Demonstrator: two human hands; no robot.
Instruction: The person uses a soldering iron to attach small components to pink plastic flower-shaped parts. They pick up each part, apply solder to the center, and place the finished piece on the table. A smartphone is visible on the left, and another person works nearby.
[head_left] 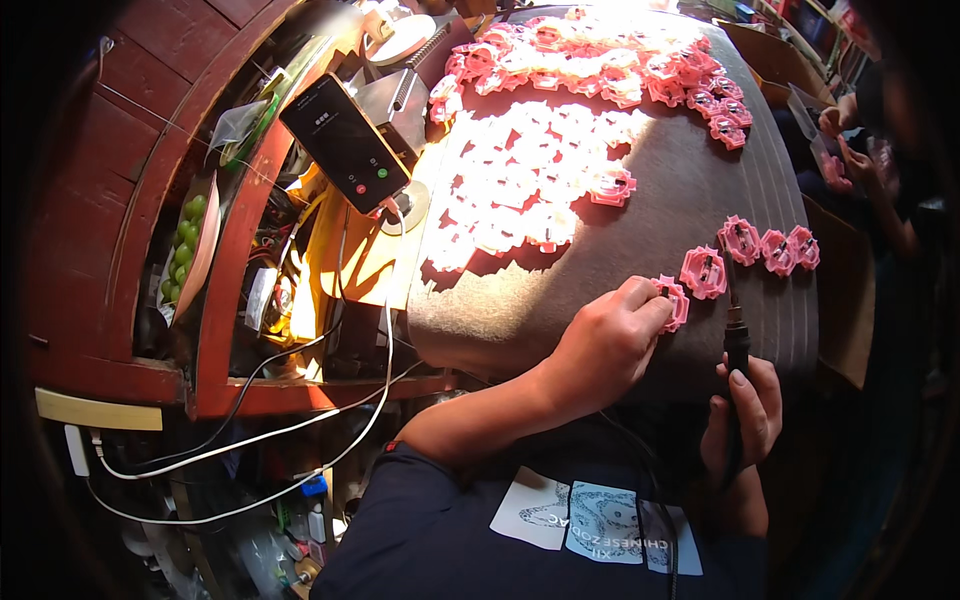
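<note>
Nearest the camera, the right hand point(742, 415) is curled shut around the dark handle of a soldering iron point(736, 340), which stands nearly upright with its thin tip reaching up toward the row of pink parts. The left forearm comes in from the lower edge and crosses to the right; the left hand point(608, 342) lies knuckles up on the grey pad point(660, 190), its fingers bent and pinching a pink plastic part point(675, 301) at the fingertips, pressing it against the pad.

That part sits close to the pad's near edge, which curves away just below the hand. Just beyond it lies 1 more pink piece point(704, 271), and farther right a row of 3 point(768, 246) lies side by side, each with a small dark centre. Bare grey felt lies between these pieces and the main heap, giving free room around both hands.

Farther off, a large spread of pink parts point(560, 120) covers the far half of the pad, much of it washed out by sunlight. To the left, a phone point(345, 143) with a lit screen stands propped on a holder, with white cables point(300, 430) trailing below.
</note>
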